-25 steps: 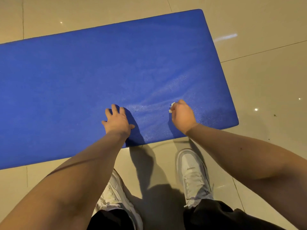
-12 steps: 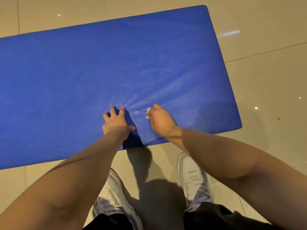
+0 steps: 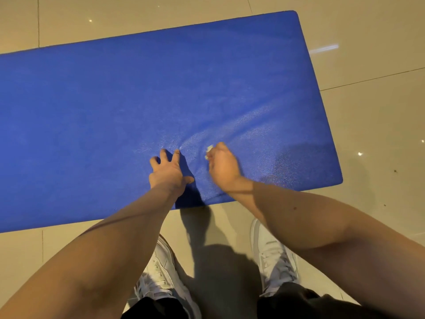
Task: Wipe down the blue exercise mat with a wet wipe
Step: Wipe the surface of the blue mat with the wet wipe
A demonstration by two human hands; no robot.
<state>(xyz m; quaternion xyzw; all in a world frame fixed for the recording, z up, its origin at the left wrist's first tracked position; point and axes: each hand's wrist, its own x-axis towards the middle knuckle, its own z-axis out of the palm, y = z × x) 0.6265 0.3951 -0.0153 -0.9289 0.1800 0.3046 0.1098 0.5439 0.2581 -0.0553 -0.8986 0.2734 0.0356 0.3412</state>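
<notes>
The blue exercise mat [image 3: 138, 100] lies flat on the tiled floor and runs off the left edge of the view. My left hand [image 3: 167, 171] presses on the mat near its front edge with fingers spread. Just to its right, my right hand [image 3: 222, 165] grips a small bunched white wet wipe [image 3: 208, 150] and holds it against the mat. Only a bit of the wipe shows past the fingers. The mat's surface is wrinkled and shiny around both hands.
Beige glossy floor tiles [image 3: 372, 125] surround the mat. My two white sneakers [image 3: 273, 256] stand on the floor right in front of the mat's near edge. The mat's right end [image 3: 331, 143] lies close to my right hand.
My right hand slid the wipe left along the mat toward my left hand, then eased slightly back to the right. My left hand stayed pressed in place.
</notes>
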